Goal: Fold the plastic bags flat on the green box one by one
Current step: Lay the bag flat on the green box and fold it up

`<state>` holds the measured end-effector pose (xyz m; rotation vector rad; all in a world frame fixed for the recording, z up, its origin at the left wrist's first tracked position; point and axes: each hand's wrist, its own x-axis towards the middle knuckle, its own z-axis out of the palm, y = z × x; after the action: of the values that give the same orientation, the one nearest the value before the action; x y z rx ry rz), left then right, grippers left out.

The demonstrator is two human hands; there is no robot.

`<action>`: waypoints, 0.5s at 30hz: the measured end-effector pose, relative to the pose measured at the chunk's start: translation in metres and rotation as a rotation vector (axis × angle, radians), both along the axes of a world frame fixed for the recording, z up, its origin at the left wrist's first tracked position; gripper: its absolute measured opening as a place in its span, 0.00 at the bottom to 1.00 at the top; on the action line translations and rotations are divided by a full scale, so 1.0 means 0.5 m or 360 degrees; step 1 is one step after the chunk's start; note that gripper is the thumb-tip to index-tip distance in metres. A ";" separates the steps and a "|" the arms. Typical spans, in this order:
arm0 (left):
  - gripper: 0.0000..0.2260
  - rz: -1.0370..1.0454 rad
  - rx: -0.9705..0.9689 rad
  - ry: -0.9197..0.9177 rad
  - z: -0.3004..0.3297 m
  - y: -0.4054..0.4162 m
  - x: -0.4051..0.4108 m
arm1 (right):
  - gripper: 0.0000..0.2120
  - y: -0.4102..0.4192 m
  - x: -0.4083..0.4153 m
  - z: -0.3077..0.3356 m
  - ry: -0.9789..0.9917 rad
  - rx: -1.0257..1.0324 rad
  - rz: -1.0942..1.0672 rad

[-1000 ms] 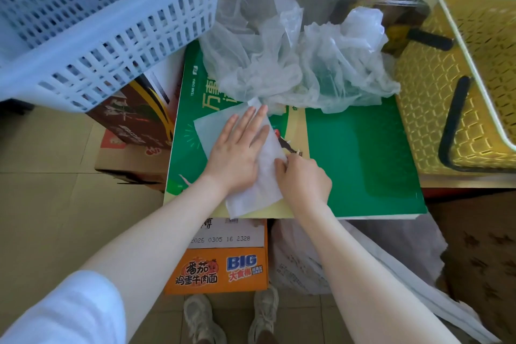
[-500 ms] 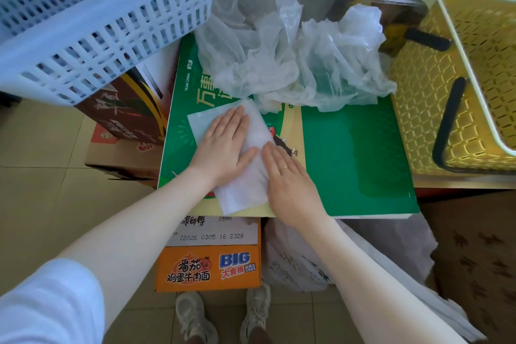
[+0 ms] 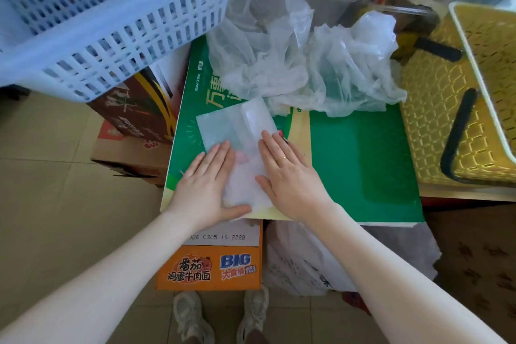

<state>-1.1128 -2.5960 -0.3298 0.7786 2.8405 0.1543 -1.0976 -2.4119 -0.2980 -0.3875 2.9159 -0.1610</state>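
Left hand (image 3: pixel 205 186): your fingers are straight and flat, pressing the left side of the folded bag (image 3: pixel 237 153).
Right hand (image 3: pixel 290 179): also flat and spread, pressing the right side of the bag.
Bag place: it lies at the near left part of the green box (image 3: pixel 363 162), its near end at the box's near edge.
Loose bags (image 3: pixel 301 64): crumpled at the far edge, touching the folded bag's far corner.
Risk: thin plastic probably springs open if you lift both hands; it may also slip off the near edge.
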 end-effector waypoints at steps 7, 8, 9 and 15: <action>0.50 0.0002 0.0027 0.0073 -0.004 -0.002 0.000 | 0.30 -0.014 -0.105 -0.048 -0.0158 0.0048 -0.0089; 0.50 -0.0005 0.0025 0.0065 -0.004 -0.002 0.001 | 0.30 -0.015 -0.121 -0.048 -0.0176 0.0065 -0.0108; 0.50 -0.0003 0.0033 0.0061 -0.004 -0.003 0.002 | 0.30 -0.017 -0.136 -0.049 -0.0187 0.0087 -0.0129; 0.49 0.0019 0.0113 0.0078 -0.002 -0.007 0.006 | 0.29 -0.022 -0.138 -0.018 -0.0010 -0.0036 -0.0118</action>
<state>-1.1098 -2.5992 -0.3310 0.7899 2.9009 0.2422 -1.1665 -2.4227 -0.3069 -0.2820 2.9260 -0.2058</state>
